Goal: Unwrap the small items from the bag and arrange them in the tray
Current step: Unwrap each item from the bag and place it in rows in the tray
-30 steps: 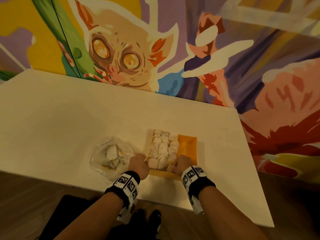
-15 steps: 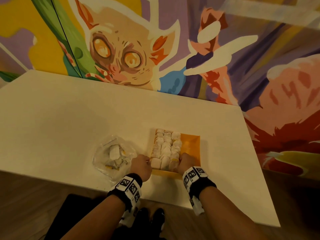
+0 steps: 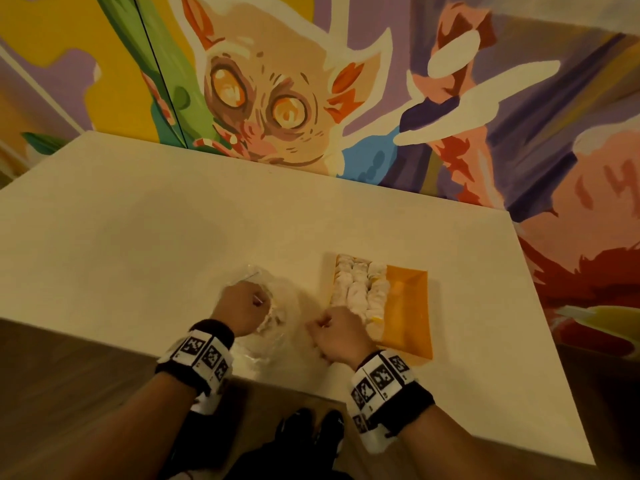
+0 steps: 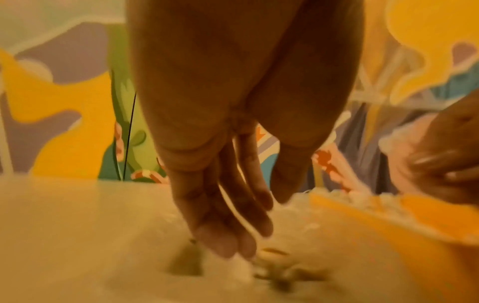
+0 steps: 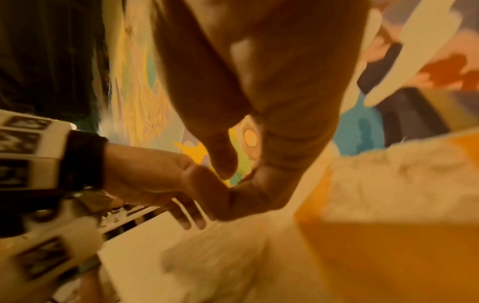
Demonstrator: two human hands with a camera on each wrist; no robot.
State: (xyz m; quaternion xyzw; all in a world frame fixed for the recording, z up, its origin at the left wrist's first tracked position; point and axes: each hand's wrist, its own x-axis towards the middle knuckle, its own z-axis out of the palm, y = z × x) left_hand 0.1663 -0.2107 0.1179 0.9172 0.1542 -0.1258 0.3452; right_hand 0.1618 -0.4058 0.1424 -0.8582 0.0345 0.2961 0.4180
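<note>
From the head view your left hand [image 3: 242, 311] sits on top of the clear bag [image 3: 277, 306] near the front edge of the bench [image 3: 138, 237], and you only see its back. The left wrist view fills that in: the fingers [image 4: 220, 235] point down, straight and loose, tips at the crinkly plastic with nothing gripped.

Your right hand [image 3: 337, 332] is between the bag and the orange tray [image 3: 408, 306], right at the tray's near-left corner. From above it looks bunched into a fist, and the left wrist view catches its fingers curled around something pale. Too blurry to say what it is, and the right wrist view is smeared as well.

The tray's left side holds rows of white small items [image 3: 360, 289]; its right side shows bare orange. More pale lumps show through the bag.
</note>
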